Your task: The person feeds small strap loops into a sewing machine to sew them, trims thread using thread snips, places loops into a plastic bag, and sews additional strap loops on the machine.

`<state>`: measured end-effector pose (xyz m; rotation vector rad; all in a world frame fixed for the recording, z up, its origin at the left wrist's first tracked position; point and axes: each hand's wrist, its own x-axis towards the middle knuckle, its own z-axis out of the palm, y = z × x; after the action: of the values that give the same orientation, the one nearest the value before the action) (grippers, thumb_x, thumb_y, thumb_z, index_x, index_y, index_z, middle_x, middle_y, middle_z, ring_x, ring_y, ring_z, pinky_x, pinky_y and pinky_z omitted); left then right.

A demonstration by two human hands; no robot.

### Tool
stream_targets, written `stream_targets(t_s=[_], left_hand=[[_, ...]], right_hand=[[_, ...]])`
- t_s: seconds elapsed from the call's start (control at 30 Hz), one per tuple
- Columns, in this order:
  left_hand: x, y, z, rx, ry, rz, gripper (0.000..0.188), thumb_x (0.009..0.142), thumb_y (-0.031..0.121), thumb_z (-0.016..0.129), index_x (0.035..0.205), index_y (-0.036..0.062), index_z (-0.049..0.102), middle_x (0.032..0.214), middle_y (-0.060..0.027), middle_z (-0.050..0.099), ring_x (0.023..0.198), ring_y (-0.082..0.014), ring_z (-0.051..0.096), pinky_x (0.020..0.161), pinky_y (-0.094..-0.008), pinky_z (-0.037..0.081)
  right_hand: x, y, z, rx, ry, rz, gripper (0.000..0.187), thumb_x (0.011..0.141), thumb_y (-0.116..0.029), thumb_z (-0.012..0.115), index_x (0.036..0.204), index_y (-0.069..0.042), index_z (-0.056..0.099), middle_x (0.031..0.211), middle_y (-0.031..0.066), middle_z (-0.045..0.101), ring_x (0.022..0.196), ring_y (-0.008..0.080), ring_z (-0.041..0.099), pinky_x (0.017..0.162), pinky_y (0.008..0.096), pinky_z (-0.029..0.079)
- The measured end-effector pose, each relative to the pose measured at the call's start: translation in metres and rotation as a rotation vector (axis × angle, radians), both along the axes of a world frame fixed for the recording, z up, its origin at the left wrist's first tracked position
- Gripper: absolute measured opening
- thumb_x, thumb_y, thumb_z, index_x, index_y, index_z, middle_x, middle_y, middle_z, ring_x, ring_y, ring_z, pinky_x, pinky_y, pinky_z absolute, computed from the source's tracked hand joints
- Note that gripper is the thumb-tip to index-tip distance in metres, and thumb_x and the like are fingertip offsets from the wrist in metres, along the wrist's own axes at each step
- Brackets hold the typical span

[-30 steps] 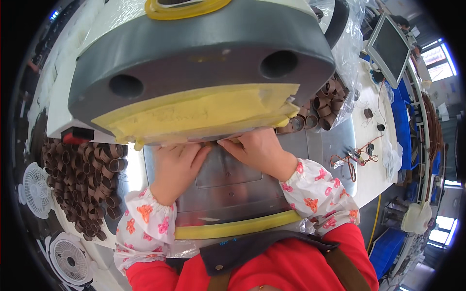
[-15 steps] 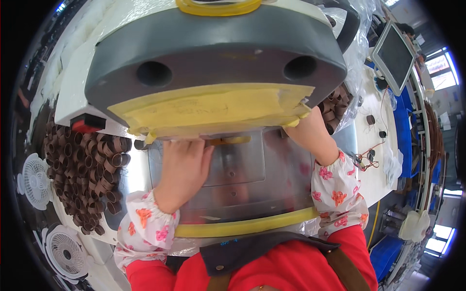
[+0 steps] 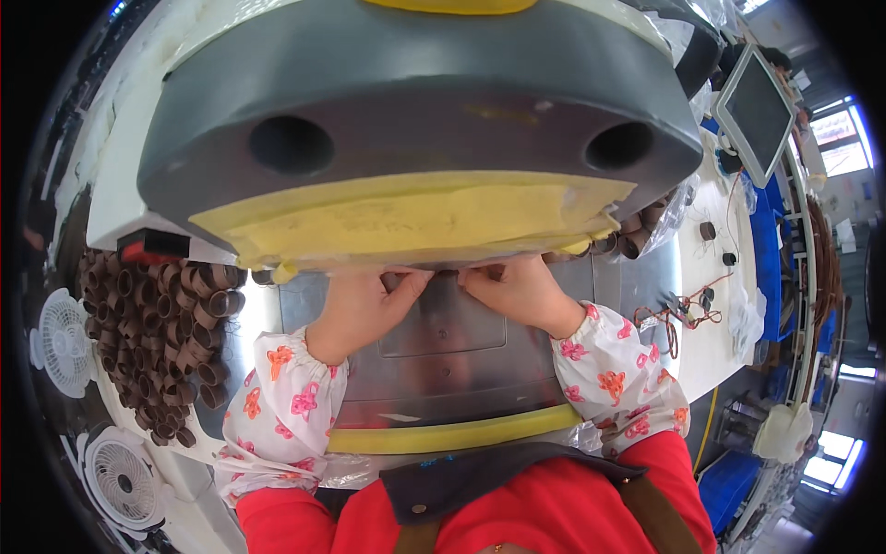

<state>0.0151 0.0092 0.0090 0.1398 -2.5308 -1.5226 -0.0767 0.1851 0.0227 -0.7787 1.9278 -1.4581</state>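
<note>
My left hand point(image 3: 365, 307) and my right hand point(image 3: 519, 294) are close together over a shiny metal work plate point(image 3: 443, 369), just under the front edge of a large grey machine head point(image 3: 415, 111). Thumb and fingers of each hand are pinched together. A small dark spot shows between the fingertips, but I cannot make out what they hold. The machine's lower edge, covered with yellow tape point(image 3: 415, 217), hides the rest of the fingers. Yellow padding point(image 3: 452, 429) runs along the plate's near edge.
Many brown rings point(image 3: 157, 323) lie heaped at the left, and more rings point(image 3: 632, 235) sit behind my right hand. Two white fans point(image 3: 120, 480) stand at the left edge. On the right are tangled cords point(image 3: 688, 314), a screen point(image 3: 755, 115) and blue bins point(image 3: 768, 222).
My right hand has come from beside the rings at the right to meet the left. The left hand's thumb and fingers have closed together. A yellowish strip beside it is no longer visible.
</note>
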Motion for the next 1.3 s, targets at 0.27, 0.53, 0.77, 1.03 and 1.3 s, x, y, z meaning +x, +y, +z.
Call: stream_targets(t_s=[0.27,0.53,0.77,1.03,1.3], left_hand=[[-0.001,0.000,0.005,0.117,-0.010,-0.080,0.017,0.077,0.010,0.067,0.093,0.0035,0.066,0.080,-0.0062,0.065,0.068,-0.0162,0.059,0.062,-0.0274,0.046],[-0.003,-0.003,0.006,0.029,-0.038,-0.053,0.019,0.079,0.011,0.065,0.096,0.0021,0.065,0.086,-0.0087,0.066,0.075,-0.0199,0.061,0.066,-0.0295,0.047],[-0.008,-0.008,-0.018,-0.116,0.096,-0.036,0.018,0.078,0.011,0.063,0.095,0.0028,0.064,0.090,-0.0099,0.065,0.082,-0.0250,0.060,0.071,-0.0342,0.047],[-0.018,-0.008,-0.031,-0.392,0.269,0.036,0.019,0.078,0.006,0.059,0.096,0.0036,0.062,0.092,-0.0106,0.062,0.085,-0.0282,0.059,0.073,-0.0377,0.045],[-0.019,-0.011,-0.032,-0.437,0.248,0.036,0.019,0.079,0.008,0.057,0.097,0.0035,0.061,0.092,-0.0112,0.062,0.086,-0.0293,0.058,0.074,-0.0385,0.045]], right_hand=[[0.012,-0.006,-0.030,-0.241,0.054,-0.147,0.022,0.078,0.003,0.059,0.095,0.002,0.045,0.081,0.0126,0.060,0.074,0.0173,0.063,0.061,0.0297,0.049],[0.001,-0.006,-0.023,-0.172,0.685,-0.048,0.020,0.074,0.003,0.062,0.093,-0.001,0.058,0.081,0.0133,0.056,0.064,0.0310,0.058,0.056,0.0338,0.048],[0.000,-0.010,-0.015,-0.164,0.729,-0.036,0.023,0.073,0.004,0.060,0.095,-0.002,0.059,0.087,0.0164,0.053,0.072,0.0345,0.056,0.060,0.0395,0.047],[-0.008,-0.014,-0.021,-0.049,0.819,-0.080,0.038,0.064,0.008,0.057,0.101,-0.001,0.056,0.088,0.0187,0.050,0.072,0.0376,0.054,0.062,0.0424,0.046],[-0.007,-0.017,-0.019,-0.041,0.910,-0.110,0.031,0.062,0.008,0.058,0.093,0.001,0.056,0.085,0.0176,0.051,0.070,0.0359,0.054,0.061,0.0420,0.046]])
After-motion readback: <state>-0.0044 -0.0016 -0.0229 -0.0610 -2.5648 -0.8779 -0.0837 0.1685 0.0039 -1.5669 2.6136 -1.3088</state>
